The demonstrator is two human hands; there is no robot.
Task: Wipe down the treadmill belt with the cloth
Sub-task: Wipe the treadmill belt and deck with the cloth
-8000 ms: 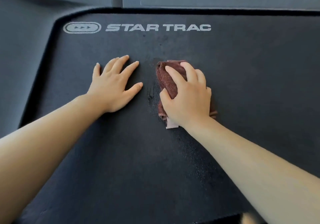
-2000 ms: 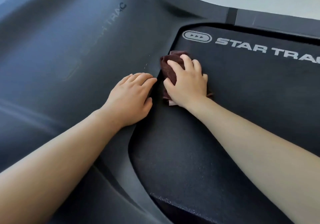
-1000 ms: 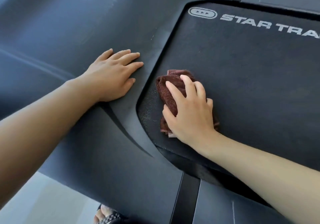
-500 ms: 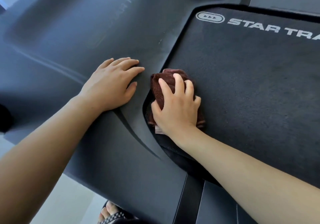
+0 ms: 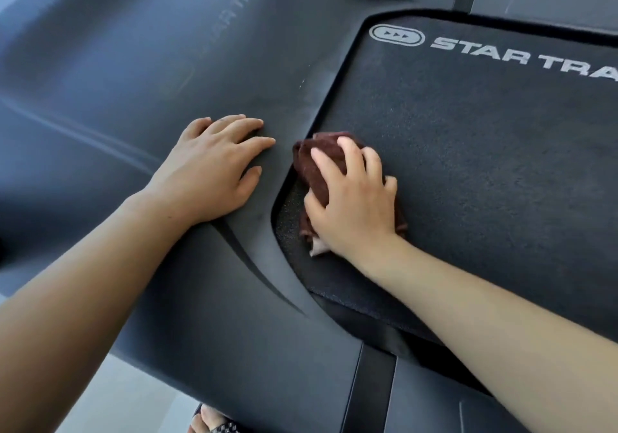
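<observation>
Maroon cloth [image 5: 321,165] sat bunched at the near-left corner of the treadmill belt [image 5: 485,165], right against the curved edge of the grey plastic cover [image 5: 167,64]. Right hand [image 5: 354,205] was on top, fingers curled over the wad and thumb hooked on its left side, pressing it down. A pale bit stuck out under the wrist (tag or hem, couldn't tell). Left hand [image 5: 210,171] lay flat on the cover just beside the cloth, fingers straight and close together. White STAR TRAC logo [image 5: 521,59] ran along the belt's far edge.
</observation>
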